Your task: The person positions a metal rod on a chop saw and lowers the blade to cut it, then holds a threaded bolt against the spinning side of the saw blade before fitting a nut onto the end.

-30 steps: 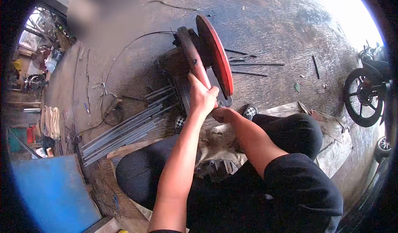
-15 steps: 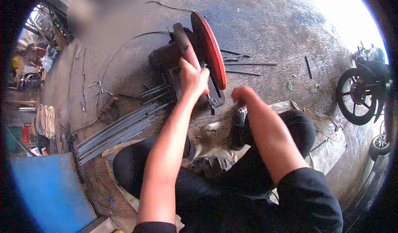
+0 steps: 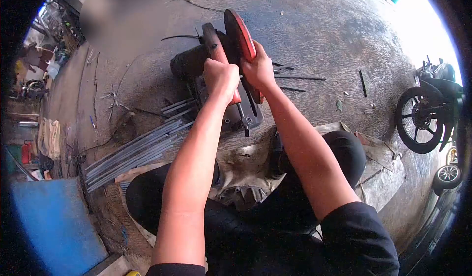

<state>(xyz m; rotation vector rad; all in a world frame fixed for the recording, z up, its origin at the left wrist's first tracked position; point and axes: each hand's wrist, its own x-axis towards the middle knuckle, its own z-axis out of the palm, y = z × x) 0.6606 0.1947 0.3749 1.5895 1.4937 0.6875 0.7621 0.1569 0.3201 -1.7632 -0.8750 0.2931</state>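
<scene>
A dark cut-off saw (image 3: 189, 63) stands on the floor ahead of me, with a flat metal base and a large round red guard (image 3: 240, 26) on its right side. My left hand (image 3: 222, 81) is wrapped round the saw's red handle (image 3: 218, 54); a threaded rod (image 3: 242, 114) sticks out below it. My right hand (image 3: 259, 70) grips the near part of the round guard, its thumb on the inner side and its fingers partly hidden. Grey metal rods (image 3: 137, 150) lie in a bundle left of the base. Short dark rods (image 3: 301, 78) lie to the right of the guard.
A blue panel (image 3: 56, 227) lies at lower left. Cardboard (image 3: 383, 177) is spread beside my right knee. A motorcycle wheel (image 3: 418, 118) stands at far right, with a loose wheel (image 3: 448, 174) nearby. A cable (image 3: 196, 4) runs along the floor behind the saw.
My right hand has moved up and left from above my right knee onto the round guard. My left hand stays on the handle.
</scene>
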